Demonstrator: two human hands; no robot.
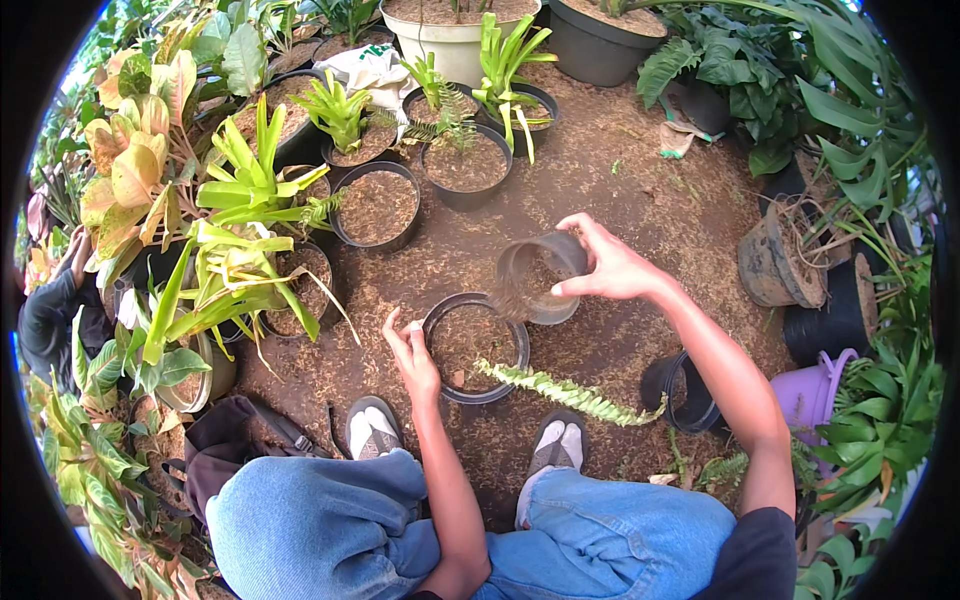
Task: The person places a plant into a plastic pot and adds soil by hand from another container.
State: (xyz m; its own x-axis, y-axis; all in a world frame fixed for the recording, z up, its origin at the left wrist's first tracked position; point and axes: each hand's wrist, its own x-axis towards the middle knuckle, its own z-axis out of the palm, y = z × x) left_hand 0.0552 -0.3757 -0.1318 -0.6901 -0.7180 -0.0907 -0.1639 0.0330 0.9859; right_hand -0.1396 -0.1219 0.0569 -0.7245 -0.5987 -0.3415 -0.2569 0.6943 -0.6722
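My right hand [611,262] grips a small dark plastic pot [551,259], tilted on its side with its mouth to the left. Loose brown potting medium [514,296] spills from that mouth, blurred, over a black plant pot [523,352] standing on the ground. A curled green fern frond [577,394] extends to the right from this black pot, which has brown medium inside. At its left rim is my left hand [412,356], fingers raised and apart; whether a fingertip touches the rim I cannot tell.
Bromeliads [255,172] in black pots crowd the left, near a pot of medium [376,204]. To the right stand an empty black pot [679,394], a purple container [806,390] and a weathered pot [772,259]. A dark bag [225,442] lies lower left; another person's arm [56,300] shows far left.
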